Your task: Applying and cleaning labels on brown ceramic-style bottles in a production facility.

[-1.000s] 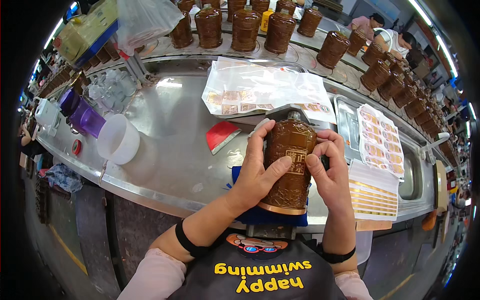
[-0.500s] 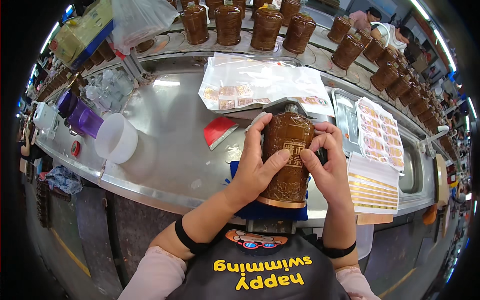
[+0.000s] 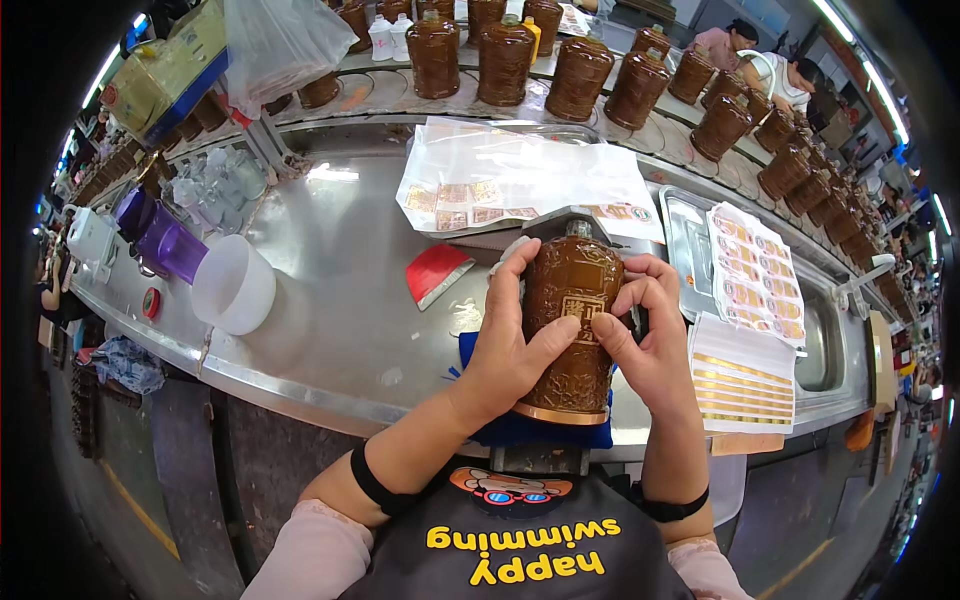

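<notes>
While two hands hold it, the brown bottle [image 3: 565,378]: rests on the blue cloth [image 3: 545,434] at the near edge of the metal tabletop [image 3: 330,340], neck pointing away, copper-coloured band [image 3: 560,414] at the near end; whether it lies flat or tilted, I cannot tell surely.
Left hand [image 3: 503,345]: wraps the left side of the bottle, with the thumb at the lower part of the gold square label [image 3: 580,305]; this grip probably prevents rolling.
Right hand [image 3: 652,345]: grips the right side with bent fingers, its thumb tip on the label's right part; it seems that the thumbs press from the front while the fingers give support.
Cloth underneath: placed so, I suppose, to cushion the bottle and to stop sliding.
Sheets at right: the sheet of oval stickers [image 3: 757,275] and the sheet of gold strips [image 3: 745,390] lie near the right hand, perhaps for an easy reach.
Left of the bottle: a red piece [image 3: 437,273] lies near; the white tub [image 3: 235,290] and purple jug [image 3: 172,243] stand well apart, which leaves elbow room.
Conveyor behind: a row of brown bottles [image 3: 505,62] stands upright, within sight beyond the white sheet [image 3: 530,165].
</notes>
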The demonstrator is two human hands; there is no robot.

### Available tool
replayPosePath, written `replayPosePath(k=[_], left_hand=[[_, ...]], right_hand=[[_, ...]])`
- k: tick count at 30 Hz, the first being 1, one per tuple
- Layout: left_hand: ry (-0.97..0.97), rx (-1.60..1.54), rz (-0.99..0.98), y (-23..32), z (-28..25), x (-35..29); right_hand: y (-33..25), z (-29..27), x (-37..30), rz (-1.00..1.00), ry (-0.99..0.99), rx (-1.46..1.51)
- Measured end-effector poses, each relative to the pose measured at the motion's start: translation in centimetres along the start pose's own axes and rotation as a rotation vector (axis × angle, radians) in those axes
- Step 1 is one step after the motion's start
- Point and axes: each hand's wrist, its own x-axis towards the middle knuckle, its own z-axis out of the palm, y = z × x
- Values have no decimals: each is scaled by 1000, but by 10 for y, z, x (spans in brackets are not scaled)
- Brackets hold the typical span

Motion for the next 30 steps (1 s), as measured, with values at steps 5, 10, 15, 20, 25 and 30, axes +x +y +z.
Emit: replayPosePath(k=[5, 10, 15, 20, 25, 30], left_hand=[[11, 4, 2, 1, 3, 1], [31, 121, -15, 5, 1, 2], [-47, 280, 12, 6, -1, 5], [28, -2, 70, 2, -6, 4], [-117, 413, 436, 25, -25, 6], [-219, 878, 744, 37, -28, -4]], right_hand=[[-1, -9, 1, -28, 24, -48], [-45, -30, 25, -53, 29, -89], [-43, -34, 54, -197, -249, -317], [-51, -27, 35, -618, -269, -469], [-41, -42, 17, -281, -245, -108], [-34, -42, 26, -70, -52, -105]])
